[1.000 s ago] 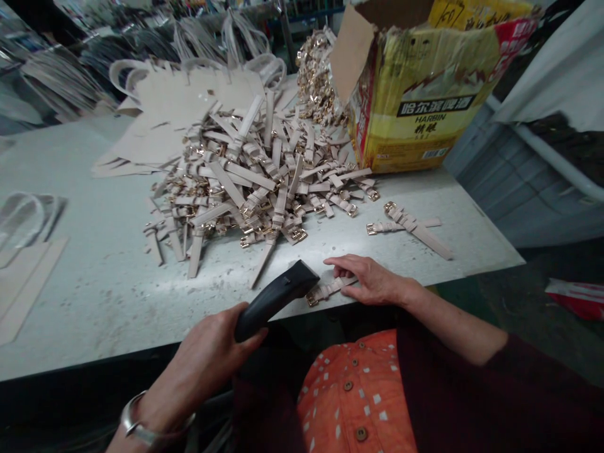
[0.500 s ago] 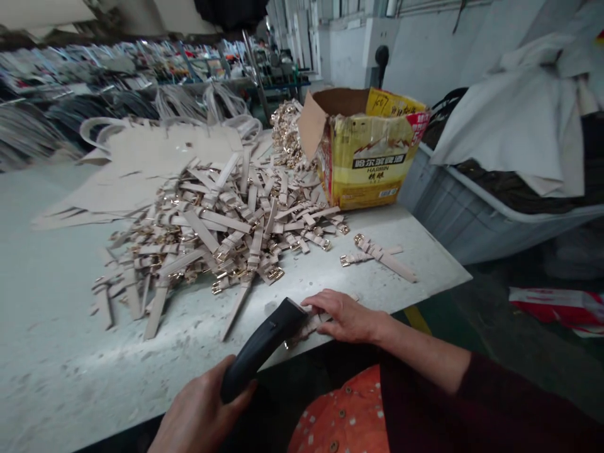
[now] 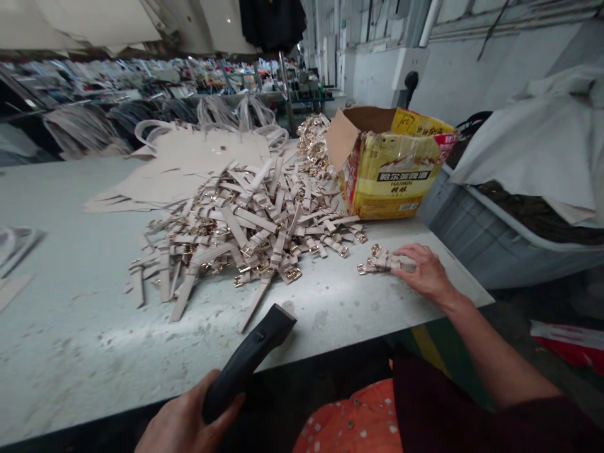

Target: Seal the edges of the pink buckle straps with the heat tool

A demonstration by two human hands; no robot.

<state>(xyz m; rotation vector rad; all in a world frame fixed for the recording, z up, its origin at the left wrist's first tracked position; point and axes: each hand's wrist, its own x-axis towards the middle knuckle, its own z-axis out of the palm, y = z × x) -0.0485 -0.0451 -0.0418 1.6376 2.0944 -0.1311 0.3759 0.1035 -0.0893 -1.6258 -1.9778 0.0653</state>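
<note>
While left hand (image 3: 182,418) clasps black tool (image 3: 248,362) — axis slanting forward, rightward (head (image 3: 283,316) foremost) | right hand (image 3: 428,274), curled, pinches straps (image 3: 383,261)

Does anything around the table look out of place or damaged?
A red-and-white, plastic-looking packet lies low at picture right, off the pale grey worktable, like litter. The yellow printed cardboard box looks worn, its top edge uneven. Grey blotches mark the worktable; I can't tell whether they're wet.
</note>
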